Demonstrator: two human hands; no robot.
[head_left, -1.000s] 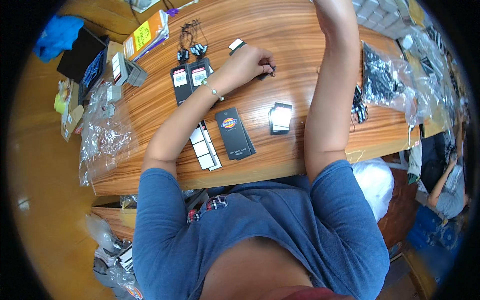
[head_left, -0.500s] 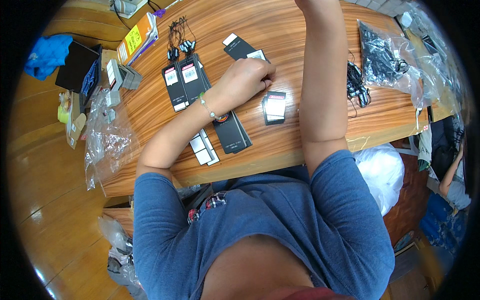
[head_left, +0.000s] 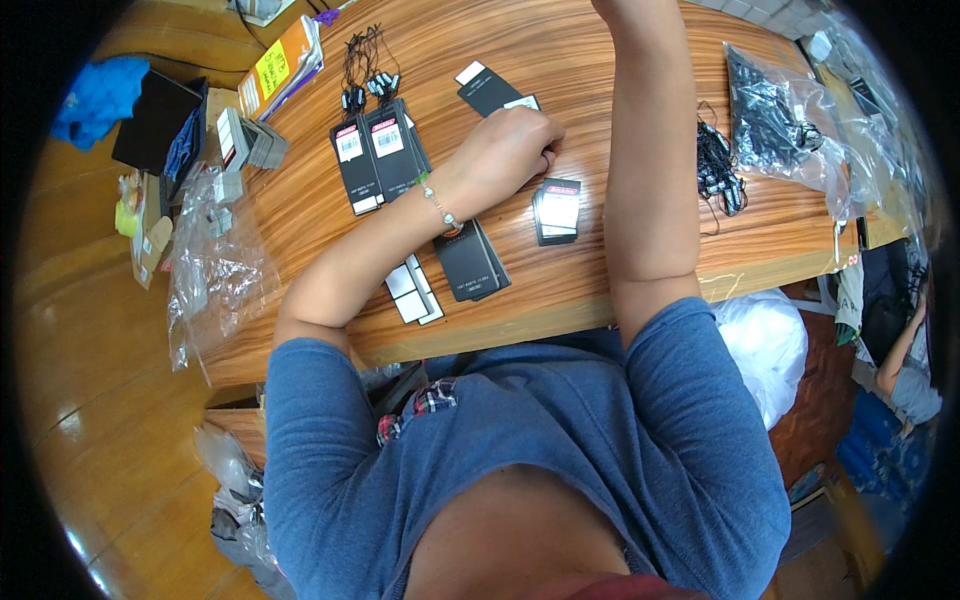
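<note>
On the desk (head_left: 570,50), a black tag (head_left: 487,92) is being partly covered by the left hand (head_left: 513,142); its grip is being held curled, contents unclear; the right hand is being hidden out of view.

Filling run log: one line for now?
left hand: curled, grip unclear; right hand: out of frame; black tag: by left hand; small tags: stacked

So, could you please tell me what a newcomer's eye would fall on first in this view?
Probably the bare right forearm, running up over the striped wooden table and out at the top edge, and the left hand, curled near the table's middle. Next come the dark tags with black cords left of that hand, then the bright blue cloth at the upper left.
</note>
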